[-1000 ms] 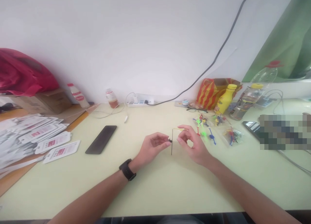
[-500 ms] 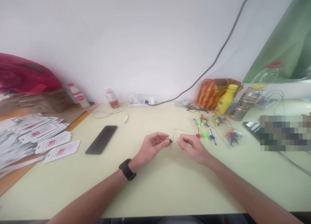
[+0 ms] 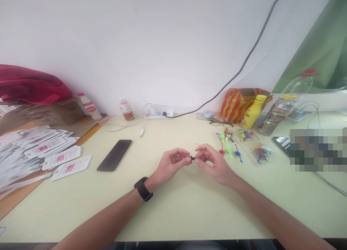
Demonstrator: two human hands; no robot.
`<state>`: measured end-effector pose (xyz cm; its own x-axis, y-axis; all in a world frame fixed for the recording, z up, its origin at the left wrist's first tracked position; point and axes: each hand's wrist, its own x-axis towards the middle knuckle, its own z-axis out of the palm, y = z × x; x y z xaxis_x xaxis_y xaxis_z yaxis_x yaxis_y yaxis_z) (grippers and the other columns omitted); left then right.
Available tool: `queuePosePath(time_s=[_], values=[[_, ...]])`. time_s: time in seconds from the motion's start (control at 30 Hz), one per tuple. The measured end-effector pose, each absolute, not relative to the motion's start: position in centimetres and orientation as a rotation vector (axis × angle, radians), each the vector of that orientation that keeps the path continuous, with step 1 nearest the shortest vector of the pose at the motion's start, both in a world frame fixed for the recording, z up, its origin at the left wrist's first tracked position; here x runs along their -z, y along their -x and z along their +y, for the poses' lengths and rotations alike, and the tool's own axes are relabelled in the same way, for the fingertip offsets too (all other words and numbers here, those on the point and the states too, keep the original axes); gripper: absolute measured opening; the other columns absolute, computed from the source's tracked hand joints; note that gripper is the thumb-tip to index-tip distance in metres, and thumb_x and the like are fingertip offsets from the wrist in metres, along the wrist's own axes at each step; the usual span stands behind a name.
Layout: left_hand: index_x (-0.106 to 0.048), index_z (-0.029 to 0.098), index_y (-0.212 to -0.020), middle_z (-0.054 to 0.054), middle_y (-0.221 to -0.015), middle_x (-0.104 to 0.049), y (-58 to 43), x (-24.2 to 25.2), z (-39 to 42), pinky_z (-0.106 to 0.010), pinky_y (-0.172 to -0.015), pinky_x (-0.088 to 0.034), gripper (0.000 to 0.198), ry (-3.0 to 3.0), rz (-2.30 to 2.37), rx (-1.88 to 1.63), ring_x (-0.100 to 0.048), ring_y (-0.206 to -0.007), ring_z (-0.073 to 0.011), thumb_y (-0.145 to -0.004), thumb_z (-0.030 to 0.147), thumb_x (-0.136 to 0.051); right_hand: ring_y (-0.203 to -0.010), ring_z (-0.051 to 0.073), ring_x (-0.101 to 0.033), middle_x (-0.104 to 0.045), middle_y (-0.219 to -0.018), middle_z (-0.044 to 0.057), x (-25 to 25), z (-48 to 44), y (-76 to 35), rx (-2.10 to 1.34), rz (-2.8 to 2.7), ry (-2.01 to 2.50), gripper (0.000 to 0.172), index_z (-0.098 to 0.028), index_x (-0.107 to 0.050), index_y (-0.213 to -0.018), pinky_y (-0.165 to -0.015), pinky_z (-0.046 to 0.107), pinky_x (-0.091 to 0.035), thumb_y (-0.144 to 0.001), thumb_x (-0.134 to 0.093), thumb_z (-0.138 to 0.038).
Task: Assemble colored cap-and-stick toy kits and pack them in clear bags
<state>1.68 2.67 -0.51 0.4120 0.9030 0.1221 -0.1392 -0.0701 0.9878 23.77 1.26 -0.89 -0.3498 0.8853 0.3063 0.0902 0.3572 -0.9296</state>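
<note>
Above the table, a small dark piece (image 3: 192,158) sits between the fingertips of both hands; it is too small to make out its kind. My left hand (image 3: 173,165), with a black watch on its wrist, pinches it from the left. From the right, my right hand (image 3: 215,163) closes its thumb and fingertips at the piece's other end. Just behind the right hand lies a thin yellow stick (image 3: 199,144), partly covered. Close by on the table are a red plastic piece (image 3: 222,149), a green one (image 3: 229,149) and a blue one (image 3: 238,153).
Clear bags of small coloured parts (image 3: 260,153) lie right, near glasses (image 3: 221,123), a yellow bottle (image 3: 253,112) and a striped bag (image 3: 231,103). A black phone (image 3: 114,155) and many white badges (image 3: 62,158) lie left. Another person's hand (image 3: 16,116) shows far left. A power strip (image 3: 158,114) is behind.
My right hand has moved left, and its fingertips now meet the dark piece in my left hand. A thin pale strip seen between the hands no longer shows. The view has shifted slightly.
</note>
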Motion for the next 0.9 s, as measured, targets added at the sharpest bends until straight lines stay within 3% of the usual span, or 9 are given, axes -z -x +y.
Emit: queuePosePath(time_s=[0.2, 0.3, 0.37, 0.4, 0.47, 0.53, 0.6, 0.73, 0.9], values=[[-0.073, 0.015, -0.098, -0.008, -0.102, -0.071, -1.8, 0.3, 2.6, -0.036, -0.091, -0.059, 0.025, -1.376, 0.755, -1.061, -0.071, -0.093, -0.0201, -0.084, 0.031, -0.085, -0.07, 0.014, -0.056, -0.061, -0.095, -0.001, 1.5, 1.6, -23.9, -1.118, -1.584, 0.97, 0.066, -0.032, -0.026, -0.154, -0.069, 0.031, -0.05, -0.099, -0.061, -0.044], [-0.072, 0.015, -0.098, -0.008, -0.102, -0.072, -1.8, 0.4, 2.6, -0.034, -0.09, -0.059, 0.024, -1.386, 0.735, -1.062, -0.071, -0.093, -0.019, -0.084, 0.03, -0.085, -0.069, 0.013, -0.055, -0.061, -0.099, 0.0, 1.7, 1.5, -23.8, -1.16, -1.544, 0.972, 0.061, -0.033, -0.035, -0.15, -0.065, 0.029, -0.048, -0.098, -0.063, -0.045], [-0.072, 0.015, -0.099, -0.008, -0.102, -0.072, -1.8, 0.5, 2.6, -0.033, -0.09, -0.059, 0.024, -1.388, 0.725, -1.065, -0.07, -0.093, -0.0182, -0.084, 0.028, -0.085, -0.068, 0.013, -0.053, -0.06, -0.093, 0.0, 1.5, 1.6, -23.9, -1.181, -1.571, 0.971, 0.035, -0.027, -0.058, -0.127, -0.065, 0.029, -0.045, -0.098, -0.063, -0.047], [-0.072, 0.015, -0.099, -0.008, -0.103, -0.072, -1.7, 0.6, 2.6, -0.033, -0.09, -0.058, 0.024, -1.388, 0.723, -1.067, -0.07, -0.093, -0.0181, -0.084, 0.028, -0.085, -0.067, 0.013, -0.05, -0.058, -0.084, 0.0, 1.3, 1.6, -24.0, -1.207, -1.605, 0.961, 0.027, -0.023, -0.066, -0.106, -0.065, 0.029, -0.043, -0.1, -0.059, -0.048], [-0.073, 0.015, -0.099, -0.008, -0.103, -0.072, -1.7, 0.7, 2.6, -0.033, -0.09, -0.059, 0.023, -1.39, 0.724, -1.07, -0.069, -0.095, -0.0185, -0.084, 0.027, -0.085, -0.061, 0.013, -0.043, -0.046, -0.064, -0.001, 1.0, 1.8, -24.4, -1.273, -1.659, 0.916, 0.054, -0.019, -0.055, -0.063, -0.065, 0.031, -0.039, -0.105, -0.048, -0.051], [-0.073, 0.015, -0.1, -0.009, -0.104, -0.072, -1.7, 0.8, 2.7, -0.034, -0.091, -0.059, 0.024, -1.399, 0.728, -1.066, -0.069, -0.096, -0.0194, -0.084, 0.028, -0.085, -0.058, 0.013, -0.037, -0.035, -0.056, -0.002, 0.7, 1.9, -24.7, -1.314, -1.665, 0.873, 0.066, -0.019, -0.037, -0.049, -0.063, 0.032, -0.034, -0.106, -0.043, -0.052], [-0.073, 0.016, -0.1, -0.009, -0.104, -0.072, -1.6, 0.8, 2.7, -0.034, -0.091, -0.059, 0.024, -1.412, 0.731, -1.061, -0.069, -0.097, -0.0201, -0.084, 0.028, -0.085, -0.059, 0.013, -0.037, -0.038, -0.058, -0.002, 0.5, 1.9, -24.8, -1.308, -1.619, 0.865, 0.061, -0.019, -0.039, -0.054, -0.061, 0.032, -0.032, -0.104, -0.051, -0.052], [-0.072, 0.016, -0.1, -0.008, -0.103, -0.072, -1.7, 0.7, 2.6, -0.033, -0.09, -0.058, 0.023, -1.426, 0.738, -1.056, -0.069, -0.095, -0.0192, -0.084, 0.028, -0.084, -0.065, 0.013, -0.048, -0.055, -0.074, -0.001, 0.2, 1.7, -24.4, -1.337, -1.537, 0.85, 0.034, -0.02, -0.055, -0.08, -0.062, 0.03, -0.04, -0.096, -0.068, -0.047], [-0.072, 0.016, -0.098, -0.009, -0.103, -0.072, -1.8, 0.7, 2.4, -0.034, -0.09, -0.058, 0.023, -1.44, 0.719, -1.024, -0.07, -0.094, -0.0197, -0.084, 0.028, -0.084, -0.072, 0.013, -0.054, -0.057, -0.085, -0.001, 0.4, 1.7, -24.0, -1.362, -1.578, 0.823, 0.027, -0.022, -0.058, -0.094, -0.067, 0.029, -0.045, -0.091, -0.075, -0.042]])
